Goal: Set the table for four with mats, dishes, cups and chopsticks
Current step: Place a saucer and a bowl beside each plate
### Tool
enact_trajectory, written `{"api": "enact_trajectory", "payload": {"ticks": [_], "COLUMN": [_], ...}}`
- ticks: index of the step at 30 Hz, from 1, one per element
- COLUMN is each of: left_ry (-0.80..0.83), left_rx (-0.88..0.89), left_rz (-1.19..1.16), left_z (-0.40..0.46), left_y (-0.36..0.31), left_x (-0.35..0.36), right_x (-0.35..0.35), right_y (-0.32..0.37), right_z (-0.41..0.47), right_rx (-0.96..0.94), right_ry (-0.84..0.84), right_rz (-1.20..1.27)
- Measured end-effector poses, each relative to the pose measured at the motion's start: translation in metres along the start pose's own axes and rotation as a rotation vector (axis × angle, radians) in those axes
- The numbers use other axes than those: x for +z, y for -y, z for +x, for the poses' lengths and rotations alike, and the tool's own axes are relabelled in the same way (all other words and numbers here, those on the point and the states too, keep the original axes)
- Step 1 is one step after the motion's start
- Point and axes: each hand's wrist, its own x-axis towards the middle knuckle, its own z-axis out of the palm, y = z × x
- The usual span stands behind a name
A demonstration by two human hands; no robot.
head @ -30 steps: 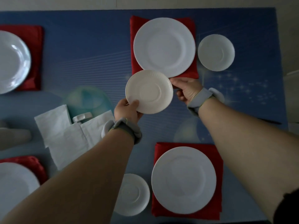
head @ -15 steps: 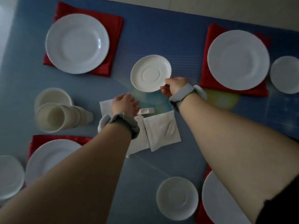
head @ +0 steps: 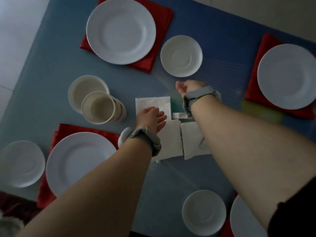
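A small saucer [head: 181, 56] is seen lying on the blue desk [head: 56, 69] just beyond the right hand [head: 189, 86], whose empty fingers are loosely curled. The left hand [head: 150, 119] is spread flat over white napkins [head: 153, 104]. Bare desk is left between the hands and the stacked cups [head: 100, 107].

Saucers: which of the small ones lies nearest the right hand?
The saucer beside the top-left dinner plate, just beyond the right hand. The other two saucers sit at the near edge, left and right.
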Motion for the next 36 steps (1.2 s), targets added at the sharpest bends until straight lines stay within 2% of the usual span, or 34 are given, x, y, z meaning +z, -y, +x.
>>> {"api": "enact_trajectory", "payload": {"ticks": [2, 4, 11, 23, 32, 36], "left_ry": [0.01, 0.01, -0.036, -0.086, -0.126, -0.058], "left_rx": [-0.002, -0.001, -0.023, -0.02, 0.023, 0.006], "left_rz": [0.016, 0.031, -0.013, -0.037, -0.088, -0.134], "left_z": [-0.003, -0.007, -0.029, -0.045, -0.039, -0.037], "left_y": [0.001, 0.003, 0.023, 0.046, 0.027, 0.009], "left_x": [-0.004, -0.009, -0.034, -0.075, -0.1, -0.113], "right_x": [-0.002, -0.003, -0.01, -0.017, -0.007, 0.004], "right_y": [-0.008, -0.019, -0.058, -0.086, -0.094, -0.098], "right_z": [-0.007, -0.017, -0.054, -0.09, -0.101, -0.104], "right_rx": [0.005, 0.056, 0.12, 0.134, 0.174, 0.184], "right_ry": [0.064, 0.024, 0.051, 0.073, 0.06, 0.061], "right_rz": [0.105, 0.117, -0.031, -0.066, -0.08, -0.089]}}
